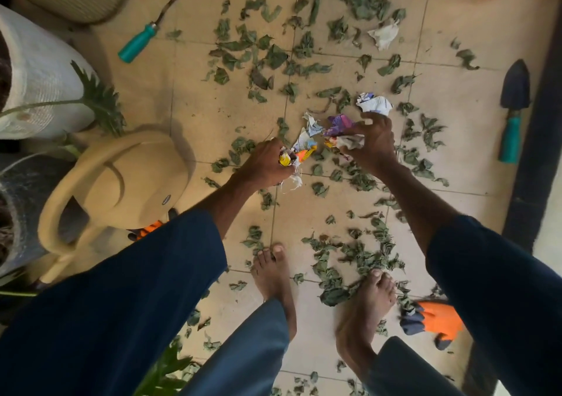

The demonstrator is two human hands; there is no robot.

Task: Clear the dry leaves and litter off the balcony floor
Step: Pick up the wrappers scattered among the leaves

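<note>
At the far left, the white woven planter sack (pixel 39 70) and the beige plastic watering can (pixel 121 182) stand at the edge of the tiled balcony floor (pixel 213 115), with a teal-handled hand tool (pixel 143 35) lying farther up. None of that is litter. Your left hand (pixel 266 166) is curled tight round a wad of yellow and orange wrappers (pixel 292 158), held low over the tiles. Between your hands shows a crumpled printed paper scrap (pixel 308 134); I cannot tell whether it is held or lying loose. Your right hand (pixel 372 140) has its fingers closed over a purple foil wrapper (pixel 339 124) and a white paper wad (pixel 352 143). Just beyond its fingertips lies a crumpled white-and-blue paper ball (pixel 374 105), and farther up a crumpled white tissue (pixel 384 33), neither picked up yet. The dry green leaves (pixel 273 54) are spread over nearly every tile, right down around your bare feet, and none looks gathered. At the right lie a dark trowel with a teal handle (pixel 514 112) and an orange-and-grey work glove (pixel 438 319). By my reckoning you're early on: some litter is in hand, and all the leaves are left to do.
</note>
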